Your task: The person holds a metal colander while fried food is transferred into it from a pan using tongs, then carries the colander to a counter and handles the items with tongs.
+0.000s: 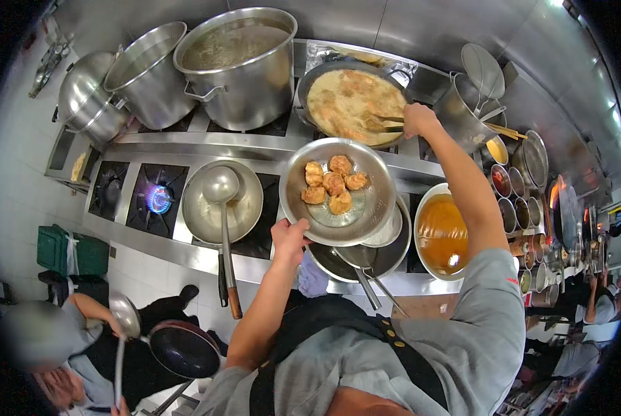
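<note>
My left hand (289, 239) grips the rim of a metal bowl (293, 184) and holds it up over the stove, tipped a little toward me. Inside lie several golden-brown fried pieces (334, 183). My right hand (420, 121) reaches forward, closed around tongs (391, 125) whose tips dip into a wide wok (314, 128) at the back. Bubbling, foamy oil (352, 97) fills that wok, with orange-brown pieces partly hidden under the foam.
Large steel pots (244, 97) stand back left. A pan with a ladle (220, 186), a lit burner (159, 199) and a bowl of amber liquid (441, 229) occupy the front. Strainers (484, 69) and seasoning containers (508, 211) are right. Another person holds a frying pan (184, 349) lower left.
</note>
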Action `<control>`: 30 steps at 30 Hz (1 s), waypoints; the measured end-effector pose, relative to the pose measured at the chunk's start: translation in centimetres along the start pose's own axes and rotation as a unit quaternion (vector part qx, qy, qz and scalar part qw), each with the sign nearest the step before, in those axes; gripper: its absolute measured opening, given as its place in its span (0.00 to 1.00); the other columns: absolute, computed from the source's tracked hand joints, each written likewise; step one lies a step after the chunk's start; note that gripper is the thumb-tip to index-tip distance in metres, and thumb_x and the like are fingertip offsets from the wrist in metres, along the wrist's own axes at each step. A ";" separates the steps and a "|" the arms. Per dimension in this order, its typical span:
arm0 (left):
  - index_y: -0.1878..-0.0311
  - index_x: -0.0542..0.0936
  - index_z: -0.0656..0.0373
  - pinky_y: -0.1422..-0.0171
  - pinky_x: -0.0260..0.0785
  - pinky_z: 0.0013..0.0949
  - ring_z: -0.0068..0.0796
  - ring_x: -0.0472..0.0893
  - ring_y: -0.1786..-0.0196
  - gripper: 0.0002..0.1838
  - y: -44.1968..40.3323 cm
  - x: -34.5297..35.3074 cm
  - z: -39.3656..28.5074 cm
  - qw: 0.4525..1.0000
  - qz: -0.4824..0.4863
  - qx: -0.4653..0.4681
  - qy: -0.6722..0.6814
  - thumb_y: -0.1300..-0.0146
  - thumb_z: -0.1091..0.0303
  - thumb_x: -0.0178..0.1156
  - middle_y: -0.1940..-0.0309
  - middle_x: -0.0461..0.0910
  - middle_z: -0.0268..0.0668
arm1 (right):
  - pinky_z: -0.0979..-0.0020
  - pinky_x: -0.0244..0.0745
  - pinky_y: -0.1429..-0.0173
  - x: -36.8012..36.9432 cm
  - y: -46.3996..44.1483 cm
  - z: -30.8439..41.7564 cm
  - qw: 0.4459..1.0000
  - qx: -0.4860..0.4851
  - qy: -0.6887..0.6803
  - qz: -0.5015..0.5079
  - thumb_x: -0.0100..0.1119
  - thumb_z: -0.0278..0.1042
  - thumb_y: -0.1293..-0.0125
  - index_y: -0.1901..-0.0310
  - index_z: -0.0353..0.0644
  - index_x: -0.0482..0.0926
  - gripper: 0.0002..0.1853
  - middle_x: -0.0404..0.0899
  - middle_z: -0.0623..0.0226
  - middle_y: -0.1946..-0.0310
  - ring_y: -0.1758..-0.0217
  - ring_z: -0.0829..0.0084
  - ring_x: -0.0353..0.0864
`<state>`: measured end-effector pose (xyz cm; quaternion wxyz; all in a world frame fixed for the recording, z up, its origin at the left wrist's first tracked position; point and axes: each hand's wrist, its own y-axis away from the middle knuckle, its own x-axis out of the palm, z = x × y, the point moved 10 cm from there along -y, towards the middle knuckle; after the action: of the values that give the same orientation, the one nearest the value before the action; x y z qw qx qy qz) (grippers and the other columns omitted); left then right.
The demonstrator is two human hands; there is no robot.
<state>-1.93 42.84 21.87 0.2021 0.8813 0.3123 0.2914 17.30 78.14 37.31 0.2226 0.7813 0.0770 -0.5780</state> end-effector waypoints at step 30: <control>0.62 0.73 0.73 0.65 0.80 0.44 0.42 0.82 0.65 0.10 -2.4 2.1 0.6 1.000 -0.011 0.011 0.005 0.48 0.78 0.58 0.65 0.78 0.48 | 0.74 0.69 0.80 -0.1 10.0 -5.4 0.902 -0.040 -0.423 0.078 0.72 0.33 0.56 0.57 0.38 0.82 0.21 0.79 0.67 0.80 0.85 0.78 0.72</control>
<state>-1.26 45.89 21.00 0.1934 0.8787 0.3259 0.2901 25.75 71.62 41.24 0.3096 0.4575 -0.0620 -0.8313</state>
